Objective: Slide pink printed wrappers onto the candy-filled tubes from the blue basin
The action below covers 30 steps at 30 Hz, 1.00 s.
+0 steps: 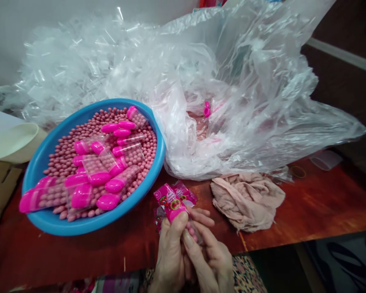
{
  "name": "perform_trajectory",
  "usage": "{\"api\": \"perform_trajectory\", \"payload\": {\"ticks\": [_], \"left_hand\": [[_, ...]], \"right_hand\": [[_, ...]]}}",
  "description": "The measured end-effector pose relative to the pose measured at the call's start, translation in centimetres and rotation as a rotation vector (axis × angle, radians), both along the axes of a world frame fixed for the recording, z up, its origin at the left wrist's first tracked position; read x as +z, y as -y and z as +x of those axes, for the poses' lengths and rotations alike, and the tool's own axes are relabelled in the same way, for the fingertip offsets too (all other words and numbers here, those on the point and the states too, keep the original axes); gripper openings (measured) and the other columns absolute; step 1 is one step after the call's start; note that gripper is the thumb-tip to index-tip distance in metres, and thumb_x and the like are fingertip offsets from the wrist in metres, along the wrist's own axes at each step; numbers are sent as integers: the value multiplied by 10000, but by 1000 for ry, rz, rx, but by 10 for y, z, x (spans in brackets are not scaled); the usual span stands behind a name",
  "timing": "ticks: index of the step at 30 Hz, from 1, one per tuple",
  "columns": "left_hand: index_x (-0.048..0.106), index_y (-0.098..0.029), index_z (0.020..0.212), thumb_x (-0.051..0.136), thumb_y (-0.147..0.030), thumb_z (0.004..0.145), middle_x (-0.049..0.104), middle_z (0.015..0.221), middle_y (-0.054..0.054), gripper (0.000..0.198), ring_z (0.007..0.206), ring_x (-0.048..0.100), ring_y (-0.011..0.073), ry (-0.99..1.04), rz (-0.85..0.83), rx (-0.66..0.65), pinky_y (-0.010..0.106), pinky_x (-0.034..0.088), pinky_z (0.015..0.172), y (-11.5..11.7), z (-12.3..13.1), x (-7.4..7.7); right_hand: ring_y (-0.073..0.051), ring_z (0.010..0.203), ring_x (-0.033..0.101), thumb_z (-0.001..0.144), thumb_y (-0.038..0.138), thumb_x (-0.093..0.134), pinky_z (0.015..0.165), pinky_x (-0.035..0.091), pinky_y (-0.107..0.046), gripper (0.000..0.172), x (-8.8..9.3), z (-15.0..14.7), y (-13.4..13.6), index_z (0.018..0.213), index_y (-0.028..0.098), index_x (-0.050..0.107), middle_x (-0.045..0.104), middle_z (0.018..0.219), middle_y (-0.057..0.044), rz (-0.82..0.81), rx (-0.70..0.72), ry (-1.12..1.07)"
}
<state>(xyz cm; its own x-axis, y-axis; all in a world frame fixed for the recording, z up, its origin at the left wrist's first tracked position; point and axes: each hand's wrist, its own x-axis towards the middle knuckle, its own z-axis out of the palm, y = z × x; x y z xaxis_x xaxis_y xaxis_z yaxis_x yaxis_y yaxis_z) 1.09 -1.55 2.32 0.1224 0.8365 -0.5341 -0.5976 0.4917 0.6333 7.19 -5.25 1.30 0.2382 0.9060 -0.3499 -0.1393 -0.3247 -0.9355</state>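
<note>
Both of my hands are closed round one clear tube [192,230] with a bright pink cap, filled with pink candy balls. My left hand [170,254] has its thumb pressed at the cap end. My right hand [212,255] wraps the tube's lower side, thumb along it and fingers behind. Just beyond the cap is a printed pink wrapper [170,196]; whether it is attached to the tube I cannot tell. More printed wrappers [187,192] lie on the table under it. To the left, a blue basin [160,162] holds loose pink balls and several pink-capped tubes [81,196].
A large clear plastic bag [256,122] spreads behind the hands, with small pink caps [207,109] inside. Clear empty tubes [79,61] are heaped at the back left. A crumpled cloth [248,201] lies right on the reddish table [110,256]. A pale bowl [15,142] stands far left.
</note>
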Motion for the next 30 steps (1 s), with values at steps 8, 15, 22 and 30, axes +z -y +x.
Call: {"api": "perform_trajectory", "payload": {"ticks": [8, 15, 22, 30], "left_hand": [[739, -139, 801, 535, -230, 835, 661, 679, 47, 226, 578, 520, 103, 36, 17, -39, 190, 414, 554, -7, -3, 1], [726, -156, 734, 624, -268, 771, 685, 705, 46, 157, 607, 553, 118, -39, -17, 95, 212, 448, 623, -10, 0, 4], [740, -135, 792, 513, -282, 850, 673, 723, 65, 277, 672, 574, 139, -37, 46, -87, 211, 434, 623, -5, 2, 1], [710, -132, 845, 603, -444, 778, 658, 667, 47, 336, 503, 533, 102, -10, -74, 102, 197, 434, 460, -10, -1, 1]], "right_hand": [[-195, 777, 720, 853, 281, 550, 665, 576, -199, 304, -12, 11, -4, 1118, 155, 632, 736, 971, -92, 253, 75, 287], [-154, 607, 709, 879, 284, 508, 577, 562, -160, 277, -10, 10, -9, 1077, 131, 628, 743, 803, -70, 216, 188, 210], [-184, 760, 714, 854, 328, 540, 646, 566, -191, 339, -12, 12, -8, 1132, 150, 618, 704, 1063, -100, 171, 87, 201], [-63, 336, 468, 797, 412, 620, 305, 382, -133, 311, -12, 12, -21, 967, 153, 636, 565, 531, 40, -7, 159, -194]]}}
